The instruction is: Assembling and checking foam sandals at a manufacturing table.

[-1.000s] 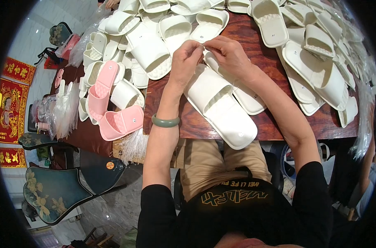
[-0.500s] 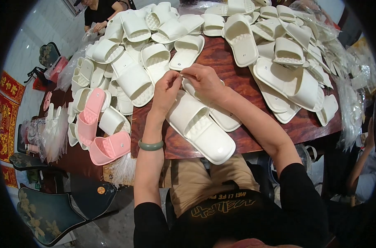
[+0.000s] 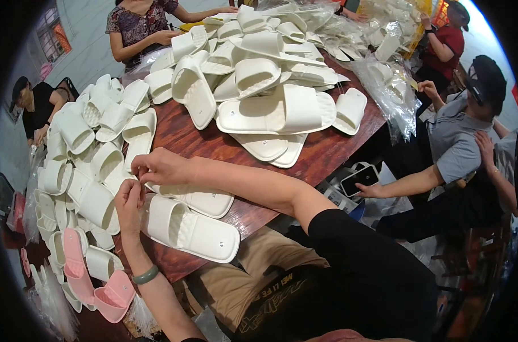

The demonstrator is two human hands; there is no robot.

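Two white slippers lie side by side at the table edge before me: a nearer slipper (image 3: 210, 236) and a farther slipper (image 3: 210, 200) partly under my right wrist. At their toe ends my left hand (image 3: 129, 205), below a green bangle (image 3: 145, 275), has thumb and fingers pinched together. My right hand (image 3: 163, 167) comes across from the right, its fingertips pinched close to the left ones. Whatever is between the fingertips is too small to make out. Piled white slippers (image 3: 93, 202) lie just beyond and left of both hands.
On the dark red wooden table (image 3: 264, 196) a big heap of white slippers (image 3: 261, 77) rises ahead. Pink slippers (image 3: 113, 296) lie at lower left, clear plastic bags (image 3: 395, 94) at far right. Several people are around; a person in grey (image 3: 461, 137) holds a phone (image 3: 359, 180).
My view has swung to the right, so hands and slippers appear farther left and more people show. My hands remain pinched together at the toes of the same two slippers.
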